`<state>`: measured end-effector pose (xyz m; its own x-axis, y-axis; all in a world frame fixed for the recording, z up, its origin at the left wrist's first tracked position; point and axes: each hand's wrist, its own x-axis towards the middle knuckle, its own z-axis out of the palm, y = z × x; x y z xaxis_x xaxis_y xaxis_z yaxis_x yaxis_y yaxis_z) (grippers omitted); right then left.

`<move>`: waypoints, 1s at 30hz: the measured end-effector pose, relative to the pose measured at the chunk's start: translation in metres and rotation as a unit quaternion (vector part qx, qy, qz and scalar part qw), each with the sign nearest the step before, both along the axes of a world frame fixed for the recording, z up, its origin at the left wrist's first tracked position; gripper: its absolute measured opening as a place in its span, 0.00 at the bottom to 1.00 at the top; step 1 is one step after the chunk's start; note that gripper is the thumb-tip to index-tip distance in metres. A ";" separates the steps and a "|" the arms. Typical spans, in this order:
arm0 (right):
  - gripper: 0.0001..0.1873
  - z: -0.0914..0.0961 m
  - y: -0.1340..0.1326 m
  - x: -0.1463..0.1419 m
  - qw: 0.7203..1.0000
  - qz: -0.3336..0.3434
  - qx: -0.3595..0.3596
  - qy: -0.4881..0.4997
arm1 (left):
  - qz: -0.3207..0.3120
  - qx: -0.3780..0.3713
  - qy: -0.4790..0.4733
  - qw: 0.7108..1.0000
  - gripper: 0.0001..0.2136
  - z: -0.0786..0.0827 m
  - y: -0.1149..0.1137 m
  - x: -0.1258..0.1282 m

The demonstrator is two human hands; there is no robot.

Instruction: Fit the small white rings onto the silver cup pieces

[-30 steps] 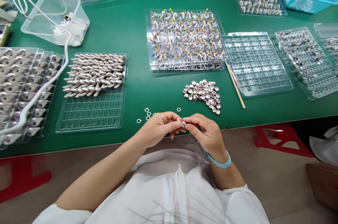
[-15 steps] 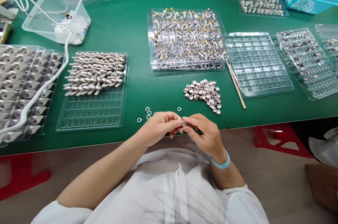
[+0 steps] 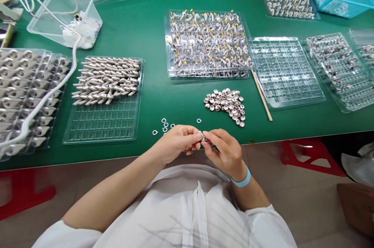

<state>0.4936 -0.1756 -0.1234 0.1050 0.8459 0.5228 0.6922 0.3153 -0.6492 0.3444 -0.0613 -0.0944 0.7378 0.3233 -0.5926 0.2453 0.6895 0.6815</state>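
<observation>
Near the table's front edge my left hand (image 3: 182,139) and my right hand (image 3: 224,149) meet fingertip to fingertip. Between them is a small shiny metal part (image 3: 205,138), mostly covered by the fingers. Both hands pinch it with thumb and forefinger. Just left of my left hand lie several white tabbed rings (image 3: 165,124), and one more white ring (image 3: 199,120) lies beyond the fingers. A heap of small round metal caps (image 3: 224,102) sits on the table past my right hand.
A tray of curved pale parts with yellow tabs (image 3: 208,43) stands ahead. On the left are a tray of slim metal pieces (image 3: 108,78), larger metal shells (image 3: 17,84) and a clear bin (image 3: 64,18). To the right lie a wooden stick (image 3: 262,96) and a clear tray (image 3: 288,71).
My right fingers have closed further around the small metal part, covering more of it. Both hands stay in nearly the same place.
</observation>
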 end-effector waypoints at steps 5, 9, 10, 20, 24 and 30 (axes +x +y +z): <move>0.17 0.000 0.002 -0.005 0.997 -0.045 0.009 0.056 | -0.005 0.108 0.015 0.994 0.18 0.005 -0.006 0.002; 0.11 0.000 0.001 -0.008 0.984 -0.082 -0.048 0.152 | 0.036 0.330 0.013 0.943 0.11 0.001 -0.014 -0.004; 0.10 0.001 0.001 -0.008 0.978 -0.091 -0.064 0.175 | 0.046 0.407 -0.005 0.912 0.12 -0.001 -0.015 -0.006; 0.08 0.006 0.003 -0.017 0.957 -0.071 -0.079 0.271 | 0.071 0.756 -0.122 0.640 0.15 -0.012 -0.009 -0.008; 0.12 0.009 -0.004 -0.010 0.949 -0.035 -0.106 0.295 | 0.059 0.749 -0.128 0.647 0.14 -0.010 -0.010 -0.011; 0.12 0.011 -0.008 -0.006 0.921 -0.017 -0.131 0.366 | 0.049 0.734 -0.139 0.663 0.15 -0.008 -0.013 -0.011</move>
<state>0.4876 -0.1836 -0.1122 0.3774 0.9226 0.0799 0.0448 0.0680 -0.9967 0.3338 -0.0740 -0.1029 0.6854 0.4555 0.5682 -0.0278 -0.7633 0.6454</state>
